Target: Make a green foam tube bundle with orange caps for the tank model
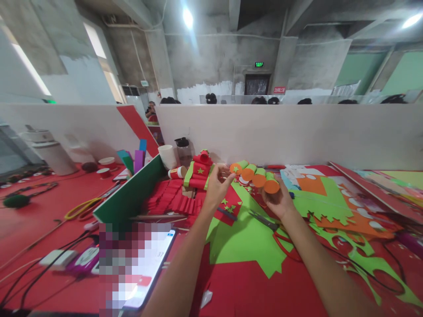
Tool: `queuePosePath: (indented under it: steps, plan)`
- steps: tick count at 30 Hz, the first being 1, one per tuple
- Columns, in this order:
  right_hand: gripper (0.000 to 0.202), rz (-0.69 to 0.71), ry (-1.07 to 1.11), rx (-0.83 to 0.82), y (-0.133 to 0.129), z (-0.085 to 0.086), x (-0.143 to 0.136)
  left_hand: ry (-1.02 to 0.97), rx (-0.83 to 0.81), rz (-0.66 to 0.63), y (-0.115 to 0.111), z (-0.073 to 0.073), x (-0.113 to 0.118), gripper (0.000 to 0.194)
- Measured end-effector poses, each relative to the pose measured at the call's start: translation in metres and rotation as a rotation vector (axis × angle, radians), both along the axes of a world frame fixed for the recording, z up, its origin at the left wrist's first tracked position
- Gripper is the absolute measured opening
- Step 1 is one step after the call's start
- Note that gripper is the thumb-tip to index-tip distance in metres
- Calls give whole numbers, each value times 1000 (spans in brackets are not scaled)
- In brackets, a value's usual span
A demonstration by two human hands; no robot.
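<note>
A row of several green paper rolls (258,172) with orange round ends is up in front of me, held between my two hands. My left hand (218,181) closes on the left end of the row, beside the roll that bears a small green star (235,169). My right hand (280,201) grips the right end from below and behind. Just left of my left hand stands a stacked red paper piece (200,171) with a green star. Below the row lie a red sheet with small green stars (228,205), scissors (269,223) with red handles, and a large green sheet (236,244).
Folded red strips (172,198) lie along a green board (127,198) at left. A phone (148,268) is near the front, cables beyond it. Green and orange offcuts (358,255) cover the right side. A white partition (291,134) stands behind, with a cup (167,156) and bottle (183,152).
</note>
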State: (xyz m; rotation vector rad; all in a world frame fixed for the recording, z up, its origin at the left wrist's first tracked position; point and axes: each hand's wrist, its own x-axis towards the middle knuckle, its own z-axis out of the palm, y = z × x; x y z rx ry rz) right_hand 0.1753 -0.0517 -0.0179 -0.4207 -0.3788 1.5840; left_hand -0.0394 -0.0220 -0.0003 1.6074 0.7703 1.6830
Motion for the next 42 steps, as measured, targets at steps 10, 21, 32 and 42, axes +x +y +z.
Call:
queuePosePath:
  steps: [10,21,32,42]
  plan:
    - [18,-26,-57,15,-6,5,-11,-37,-96,26,2,-2,7,33]
    - [29,-63,-110,53,-8,6,-14,-189,-250,-116,1,-4,7,41]
    - [24,-107,-102,52,-2,3,0,-237,-241,17,21,-18,-4,34]
    - [26,-96,-101,44,-3,4,-1,-276,-191,44,15,-10,-3,33]
